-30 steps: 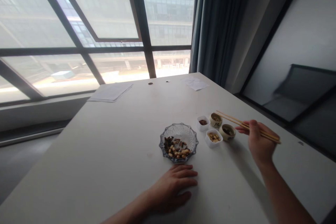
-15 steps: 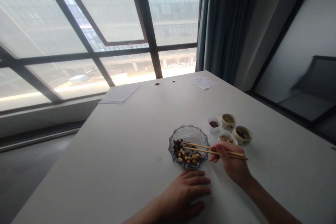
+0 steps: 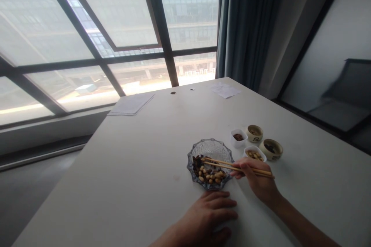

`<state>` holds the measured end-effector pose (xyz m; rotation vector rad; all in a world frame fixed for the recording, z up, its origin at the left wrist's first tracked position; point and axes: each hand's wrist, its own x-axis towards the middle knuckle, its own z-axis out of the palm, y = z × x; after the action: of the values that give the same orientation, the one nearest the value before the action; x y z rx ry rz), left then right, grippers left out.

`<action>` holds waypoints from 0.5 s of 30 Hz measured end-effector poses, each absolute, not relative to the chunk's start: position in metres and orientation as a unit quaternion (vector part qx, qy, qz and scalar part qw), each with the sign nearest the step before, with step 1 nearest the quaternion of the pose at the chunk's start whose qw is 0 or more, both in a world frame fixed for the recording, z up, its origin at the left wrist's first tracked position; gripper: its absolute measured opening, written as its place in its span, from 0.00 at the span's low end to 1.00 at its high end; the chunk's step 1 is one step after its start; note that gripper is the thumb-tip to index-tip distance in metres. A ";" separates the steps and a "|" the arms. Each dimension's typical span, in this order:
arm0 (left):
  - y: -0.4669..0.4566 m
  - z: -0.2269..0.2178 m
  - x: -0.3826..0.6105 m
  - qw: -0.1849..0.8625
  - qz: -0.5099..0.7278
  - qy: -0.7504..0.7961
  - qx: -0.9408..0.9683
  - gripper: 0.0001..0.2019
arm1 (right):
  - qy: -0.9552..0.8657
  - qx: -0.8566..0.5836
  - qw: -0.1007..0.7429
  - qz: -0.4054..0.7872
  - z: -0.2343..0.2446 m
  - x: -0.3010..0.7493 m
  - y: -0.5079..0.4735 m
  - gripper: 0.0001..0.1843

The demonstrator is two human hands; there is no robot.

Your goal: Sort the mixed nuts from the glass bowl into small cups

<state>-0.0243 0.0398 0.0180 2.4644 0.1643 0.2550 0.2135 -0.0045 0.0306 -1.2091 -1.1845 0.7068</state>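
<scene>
My right hand (image 3: pixel 255 179) is closed around a pair of wooden chopsticks (image 3: pixel 222 163). Their tips reach into a scalloped glass bowl (image 3: pixel 210 144), at some dark, shrivelled pieces (image 3: pixel 198 161) on its left side. Whether the tips pinch a piece is too small to tell. Peanuts (image 3: pixel 210 177) in their shells, or nuts like them, lie in the near part of the bowl. Just in front of the bowl my left hand (image 3: pixel 213 210) rests on the white table, fingers stretched out and holding nothing.
Right of the bowl stand a white cup of reddish-brown bits (image 3: pixel 239 139), a white cup of nuts (image 3: pixel 255 155) and two cream round pots (image 3: pixel 255 134), one holding dark pieces (image 3: pixel 270 148). Papers (image 3: pixel 131 104) lie at the far left, another sheet (image 3: pixel 226 90) at the back.
The chopstick tips have shifted slightly left within the bowl, to the dark pieces. The view has moved a little; my left hand still lies by the bowl.
</scene>
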 end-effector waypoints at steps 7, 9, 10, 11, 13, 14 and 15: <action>0.040 0.016 -0.024 0.317 0.093 0.062 0.942 0.19 | -0.451 -0.545 0.644 0.293 0.025 0.208 -0.003 0.21; 0.040 0.016 -0.024 0.318 0.092 0.064 0.942 0.19 | -0.442 -0.550 0.660 0.259 0.032 0.212 -0.004 0.21; 0.040 0.016 -0.024 0.318 0.094 0.065 0.941 0.19 | -0.437 -0.552 0.670 0.234 0.038 0.217 -0.005 0.21; 0.040 0.016 -0.024 0.318 0.096 0.066 0.941 0.19 | -0.429 -0.557 0.682 0.204 0.044 0.223 -0.007 0.21; 0.041 0.017 -0.024 0.315 0.095 0.069 0.942 0.20 | -0.404 -0.571 0.702 0.130 0.058 0.239 -0.010 0.21; 0.041 0.018 -0.024 0.313 0.092 0.069 0.943 0.21 | -0.390 -0.580 0.709 0.091 0.065 0.250 -0.012 0.21; 0.041 0.018 -0.024 0.310 0.086 0.073 0.944 0.21 | -0.373 -0.589 0.715 0.052 0.071 0.261 -0.014 0.21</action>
<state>-0.0242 0.0411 0.0180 2.4934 0.1925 0.2281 0.2607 -0.0138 0.0707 -1.3035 -0.8271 0.1152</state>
